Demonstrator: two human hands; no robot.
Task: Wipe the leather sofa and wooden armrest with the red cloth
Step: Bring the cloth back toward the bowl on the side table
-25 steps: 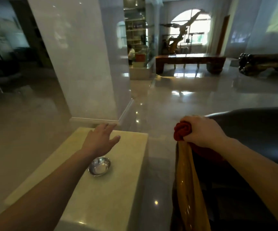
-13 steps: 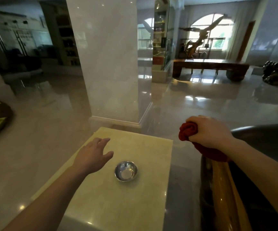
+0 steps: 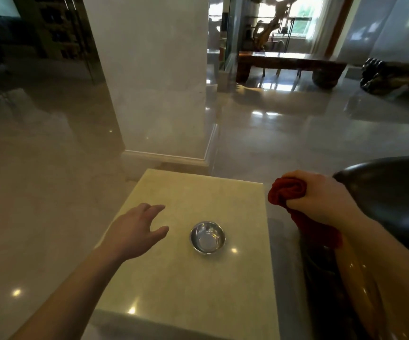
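My right hand (image 3: 321, 195) is closed around the bunched red cloth (image 3: 288, 191), which trails down under my wrist towards the glossy wooden armrest (image 3: 360, 285) at the lower right. The dark leather sofa (image 3: 389, 192) curves behind that hand at the right edge. My left hand (image 3: 137, 231) hovers with fingers spread over the cream stone side table (image 3: 198, 290), holding nothing, just left of a small steel bowl (image 3: 207, 237).
A wide marble pillar (image 3: 154, 82) rises beyond the side table. Polished stone floor surrounds everything. A heavy wooden table (image 3: 289, 63) and a dark carved root piece (image 3: 394, 77) stand far back on the right.
The view has swung left, so table and bowl sit more centred. My left hand has drawn back to the left of the bowl. My right hand has lifted the cloth off the armrest end.
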